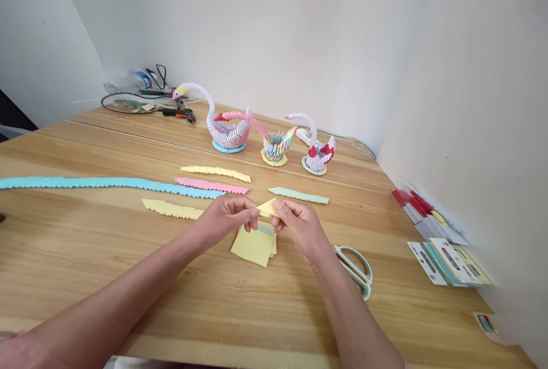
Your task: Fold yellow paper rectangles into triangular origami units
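Between my two hands is a small folded piece of yellow paper [267, 207], shaped like a flat triangle. My left hand [233, 213] pinches its left corner, and my right hand [297, 223] grips the right side with the thumb on top. Just below them, yellow paper sheets [252, 246] lie loosely stacked on the wooden table [205, 312]. Close to my left hand run a pale yellow strip of folded paper pieces [171, 209], a pink strip [214, 186] and a long blue strip [107, 184]. A light green strip [299, 195] lies beyond my right hand.
Three folded-paper swans [231, 135] stand at the back. Scissors [357, 269] rest beside my right forearm. Packs of paper [447, 263] and red and white strips [422, 209] lie along the right wall. A glue gun [180, 113] and a plastic bottle [128, 82] sit at back left.
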### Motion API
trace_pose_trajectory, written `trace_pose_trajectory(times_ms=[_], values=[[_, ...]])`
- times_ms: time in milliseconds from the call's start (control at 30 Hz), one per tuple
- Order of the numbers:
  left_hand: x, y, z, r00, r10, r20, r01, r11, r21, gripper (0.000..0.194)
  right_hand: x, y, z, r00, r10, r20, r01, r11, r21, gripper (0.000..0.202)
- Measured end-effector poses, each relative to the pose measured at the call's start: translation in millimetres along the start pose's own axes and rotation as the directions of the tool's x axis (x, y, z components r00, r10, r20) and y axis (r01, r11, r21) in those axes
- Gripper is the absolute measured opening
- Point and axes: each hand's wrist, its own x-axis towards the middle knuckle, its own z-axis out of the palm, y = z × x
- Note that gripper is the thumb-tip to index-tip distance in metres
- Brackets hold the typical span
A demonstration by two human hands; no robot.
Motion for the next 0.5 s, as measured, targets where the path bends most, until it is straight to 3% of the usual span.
trace_pose_trajectory(times_ms=[300,500], values=[[-2.3,2.0,2.1,0.998,-0.037,0.042,0.037,0.999,0.000,0.031,0.1,0.9,1.0,1.000,-0.022,0.002,0.022,0.993,-0.112,0.031],[-1.2,0.1,5.7,0.999,-0.050,-0.014,0.049,0.998,-0.027,0.034,-0.3,3.9,1.5,0.999,-0.043,-0.002,0.043,0.997,-0.062,0.036]])
